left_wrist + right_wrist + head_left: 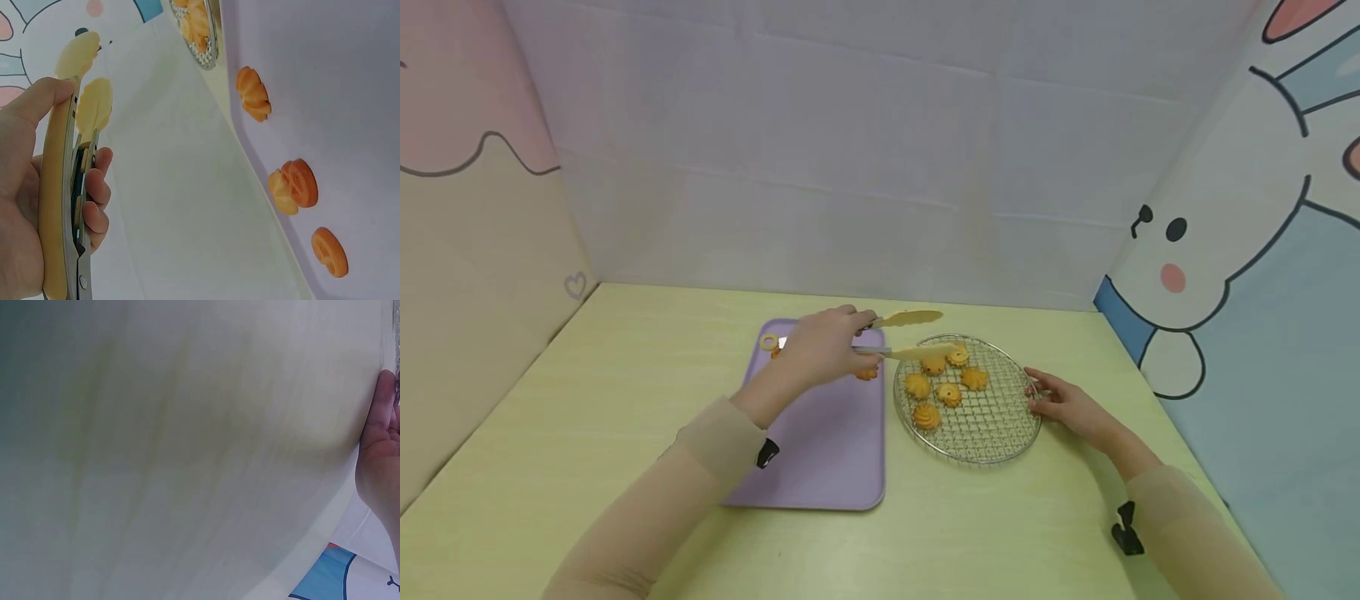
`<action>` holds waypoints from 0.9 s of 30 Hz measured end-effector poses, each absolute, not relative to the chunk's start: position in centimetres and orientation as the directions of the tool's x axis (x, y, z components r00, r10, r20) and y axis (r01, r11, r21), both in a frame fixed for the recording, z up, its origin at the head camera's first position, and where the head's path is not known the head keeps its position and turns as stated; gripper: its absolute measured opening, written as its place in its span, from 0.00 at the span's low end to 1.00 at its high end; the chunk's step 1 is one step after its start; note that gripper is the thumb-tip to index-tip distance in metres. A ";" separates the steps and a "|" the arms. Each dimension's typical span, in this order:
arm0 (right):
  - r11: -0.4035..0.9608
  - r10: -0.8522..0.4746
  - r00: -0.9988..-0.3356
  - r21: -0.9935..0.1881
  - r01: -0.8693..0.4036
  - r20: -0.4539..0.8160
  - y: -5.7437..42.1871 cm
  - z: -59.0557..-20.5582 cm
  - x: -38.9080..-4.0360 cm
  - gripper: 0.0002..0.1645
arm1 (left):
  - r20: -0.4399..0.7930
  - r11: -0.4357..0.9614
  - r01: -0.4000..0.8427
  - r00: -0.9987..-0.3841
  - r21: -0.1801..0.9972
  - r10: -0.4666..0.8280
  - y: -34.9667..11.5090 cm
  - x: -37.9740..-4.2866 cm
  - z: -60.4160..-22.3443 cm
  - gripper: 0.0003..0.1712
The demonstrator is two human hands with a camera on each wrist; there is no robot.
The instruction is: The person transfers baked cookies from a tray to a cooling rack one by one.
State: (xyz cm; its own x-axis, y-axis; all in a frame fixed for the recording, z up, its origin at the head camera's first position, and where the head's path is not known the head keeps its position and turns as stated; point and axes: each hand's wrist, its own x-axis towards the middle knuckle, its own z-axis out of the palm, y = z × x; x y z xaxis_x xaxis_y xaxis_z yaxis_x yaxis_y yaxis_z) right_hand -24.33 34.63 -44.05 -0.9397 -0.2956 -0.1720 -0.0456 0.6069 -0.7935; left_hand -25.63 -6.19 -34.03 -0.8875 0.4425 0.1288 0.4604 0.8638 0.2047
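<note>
Yellow-tipped metal tongs (913, 353) sit in the left hand (823, 346)'s curled fingers, long axis pointing right, tips parted near the round silver wire rack (1000, 425)'s far-left edge. Right hand (1078, 412) pinches the rack's right rim.

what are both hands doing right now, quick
Left hand: closed around the tongs, whose tips are apart.
Right hand: holding the wire rack by its rim.

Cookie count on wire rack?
6 visible on the rack: farthest cookie, another cookie left of it, rightmost cookie, leftmost cookie, middle cookie, nearest cookie. Tongs may hide more.
</note>
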 end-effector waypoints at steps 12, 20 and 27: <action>0.627 -0.282 -0.941 -0.778 -0.033 -0.188 34.7 -44.2 -24.5 0.40 | 0.227 0.875 0.437 -0.892 0.206 0.392 -9.8 -24.8 -33.6 0.36; 0.614 -0.290 -0.937 -0.789 -0.028 -0.193 34.5 -43.9 -24.5 0.40 | 0.280 0.880 0.414 -0.895 0.232 0.347 -12.6 -23.7 -33.7 0.35; 0.610 -0.291 -0.937 -0.792 -0.026 -0.193 34.6 -43.9 -24.4 0.40 | 0.337 0.885 0.402 -0.888 0.233 0.314 -15.0 -22.8 -34.6 0.31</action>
State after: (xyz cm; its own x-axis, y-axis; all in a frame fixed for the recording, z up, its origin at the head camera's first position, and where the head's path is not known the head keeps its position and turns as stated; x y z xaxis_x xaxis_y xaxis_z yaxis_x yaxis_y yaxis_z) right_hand -24.41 34.62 -43.85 -0.9371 -0.2909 -0.1930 -0.0262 0.6101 -0.7919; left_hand -22.85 -14.96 -34.59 -0.8876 0.3143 0.3366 0.4020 0.8855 0.2332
